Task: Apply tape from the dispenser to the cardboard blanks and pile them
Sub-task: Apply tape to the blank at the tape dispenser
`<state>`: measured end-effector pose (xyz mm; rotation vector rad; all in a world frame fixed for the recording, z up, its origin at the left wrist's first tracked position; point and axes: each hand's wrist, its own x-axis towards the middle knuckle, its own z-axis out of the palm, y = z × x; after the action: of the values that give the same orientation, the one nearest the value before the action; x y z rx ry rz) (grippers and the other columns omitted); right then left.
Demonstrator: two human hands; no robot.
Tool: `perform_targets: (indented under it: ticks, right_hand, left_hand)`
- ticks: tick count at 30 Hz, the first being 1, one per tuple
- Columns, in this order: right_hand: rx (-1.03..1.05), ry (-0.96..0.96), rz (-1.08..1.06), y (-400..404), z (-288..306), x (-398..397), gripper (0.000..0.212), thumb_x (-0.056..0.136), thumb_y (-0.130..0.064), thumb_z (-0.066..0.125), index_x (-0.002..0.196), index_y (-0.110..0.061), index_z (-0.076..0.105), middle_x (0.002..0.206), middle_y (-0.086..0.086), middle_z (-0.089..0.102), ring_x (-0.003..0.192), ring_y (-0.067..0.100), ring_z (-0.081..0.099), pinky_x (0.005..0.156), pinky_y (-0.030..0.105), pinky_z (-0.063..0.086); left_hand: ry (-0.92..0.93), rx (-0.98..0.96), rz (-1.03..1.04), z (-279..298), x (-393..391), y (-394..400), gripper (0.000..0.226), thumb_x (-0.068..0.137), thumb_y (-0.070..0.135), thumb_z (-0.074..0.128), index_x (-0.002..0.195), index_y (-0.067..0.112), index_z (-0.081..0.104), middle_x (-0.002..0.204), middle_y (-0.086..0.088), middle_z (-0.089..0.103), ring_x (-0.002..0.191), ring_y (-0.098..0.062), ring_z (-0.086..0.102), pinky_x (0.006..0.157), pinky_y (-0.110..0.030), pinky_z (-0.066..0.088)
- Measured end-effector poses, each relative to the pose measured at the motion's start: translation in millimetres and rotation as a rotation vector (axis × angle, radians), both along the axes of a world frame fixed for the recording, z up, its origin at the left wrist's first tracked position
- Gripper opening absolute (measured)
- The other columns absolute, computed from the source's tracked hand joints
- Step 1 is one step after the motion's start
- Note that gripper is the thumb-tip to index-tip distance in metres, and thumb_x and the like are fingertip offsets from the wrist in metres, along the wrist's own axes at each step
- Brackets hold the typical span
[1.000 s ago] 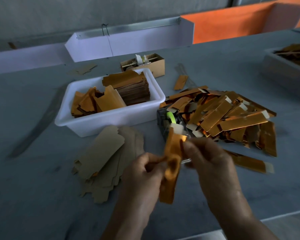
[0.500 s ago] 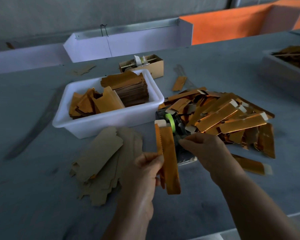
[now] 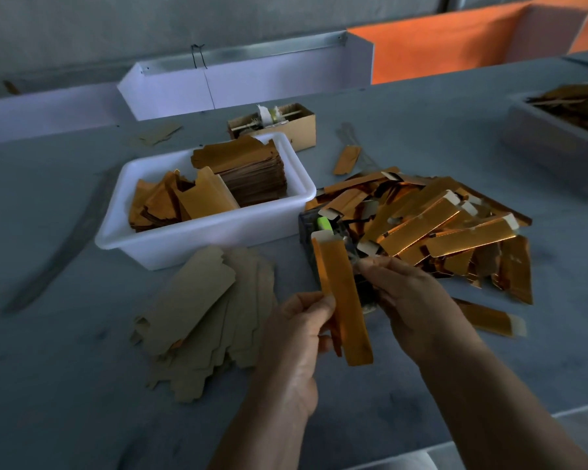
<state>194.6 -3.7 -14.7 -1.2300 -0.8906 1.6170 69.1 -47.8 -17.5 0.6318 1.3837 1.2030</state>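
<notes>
Beside the tape dispenser [image 3: 323, 228], a light, thin, easily creased folded blank [image 3: 345, 300] is pinched mid-edge by the left hand [image 3: 302, 337], while whether anything is pinched in the curled fingers of the right hand [image 3: 411, 300] cannot be told.

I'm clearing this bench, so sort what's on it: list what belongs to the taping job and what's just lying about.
Belongs to the job:
- gold blank held by the left hand
- tape dispenser, right hand reaching at it
- pile of finished gold blanks
- plain cardboard blanks
- white tub of blanks

Lying about:
- small cardboard box
- stray gold piece
- grey bin
</notes>
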Motion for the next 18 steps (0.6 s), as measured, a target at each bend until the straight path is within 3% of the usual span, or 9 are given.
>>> perform_targets:
  ticks: [3, 7, 9, 11, 15, 18]
  right_hand:
    - [0.128, -0.323, -0.029, -6, -3, -3, 0.012, 0.088, -0.023, 0.059, 0.082, -0.014, 0.066, 0.098, 0.01, 0.063, 0.095, 0.022, 0.059, 0.08, 0.033, 0.048]
    - [0.281, -0.605, -0.133, -11, -5, -9, 0.019, 0.085, -0.02, 0.064, 0.069, -0.028, 0.058, 0.12, -0.005, 0.048, 0.104, 0.009, 0.049, 0.072, 0.015, 0.04]
    - [0.354, -0.693, -0.165, -12, -9, -11, 0.022, 0.085, -0.021, 0.065, 0.068, -0.031, 0.055, 0.122, -0.008, 0.045, 0.094, 0.001, 0.049, 0.067, 0.007, 0.036]
    - [0.395, -0.757, -0.164, -13, -13, -12, 0.025, 0.085, -0.023, 0.065, 0.066, -0.033, 0.052, 0.125, -0.008, 0.045, 0.088, -0.001, 0.049, 0.065, 0.007, 0.036]
    - [0.404, -0.781, -0.151, -15, -16, -14, 0.028, 0.083, -0.024, 0.067, 0.064, -0.035, 0.05, 0.132, -0.002, 0.048, 0.112, 0.015, 0.051, 0.083, 0.026, 0.044]
    - [0.406, -0.773, -0.177, -15, -17, -15, 0.03, 0.084, -0.022, 0.066, 0.063, -0.036, 0.049, 0.132, -0.001, 0.049, 0.113, 0.016, 0.052, 0.081, 0.023, 0.044]
  left_hand:
    - [-0.037, -0.021, -0.003, -1, -4, -1, 0.02, 0.089, 0.012, 0.062, 0.07, 0.017, 0.065, 0.054, 0.006, 0.06, 0.046, -0.001, 0.05, 0.05, -0.019, 0.039]
    - [-0.042, -0.008, 0.017, -7, -13, -3, 0.019, 0.086, 0.012, 0.064, 0.069, 0.018, 0.068, 0.061, 0.002, 0.061, 0.055, -0.007, 0.051, 0.057, -0.023, 0.041]
    - [-0.03, 0.039, 0.012, -8, -14, -2, 0.022, 0.086, 0.014, 0.065, 0.065, 0.021, 0.068, 0.062, 0.002, 0.06, 0.057, -0.009, 0.051, 0.059, -0.026, 0.04]
    - [0.009, 0.095, -0.011, -6, -12, 0, 0.028, 0.086, 0.015, 0.064, 0.06, 0.024, 0.067, 0.059, 0.005, 0.06, 0.053, -0.006, 0.052, 0.054, -0.023, 0.04]
    - [0.09, 0.171, -0.047, -3, -8, 6, 0.023, 0.087, 0.019, 0.065, 0.065, 0.026, 0.066, 0.062, 0.007, 0.064, 0.054, -0.001, 0.057, 0.048, -0.017, 0.043]
    - [0.119, 0.219, -0.072, -1, -5, 9, 0.015, 0.088, 0.017, 0.065, 0.073, 0.019, 0.064, 0.061, 0.006, 0.064, 0.051, 0.0, 0.058, 0.044, -0.013, 0.042]
